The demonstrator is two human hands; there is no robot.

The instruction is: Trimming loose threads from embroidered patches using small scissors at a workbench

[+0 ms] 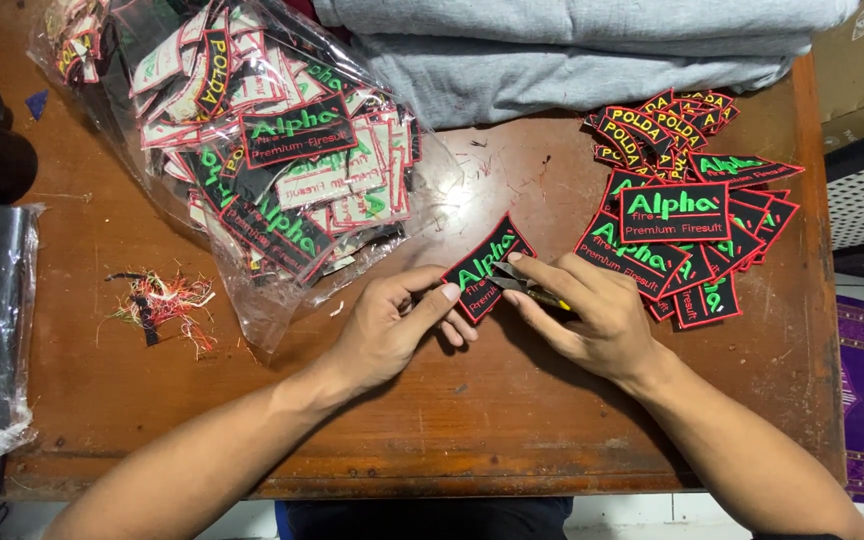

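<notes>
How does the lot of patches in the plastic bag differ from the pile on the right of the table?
The bagged patches sit jumbled inside clear plastic, many showing pale backs; the right pile lies loose on the wooden table, all face up. The bagged lot looks larger. Both hold black patches with green lettering and red edging.

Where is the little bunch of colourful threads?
In the head view, the thread scraps lie on the left side of the wooden table, just left of the clear plastic bag of patches, well away from the left hand.
</notes>
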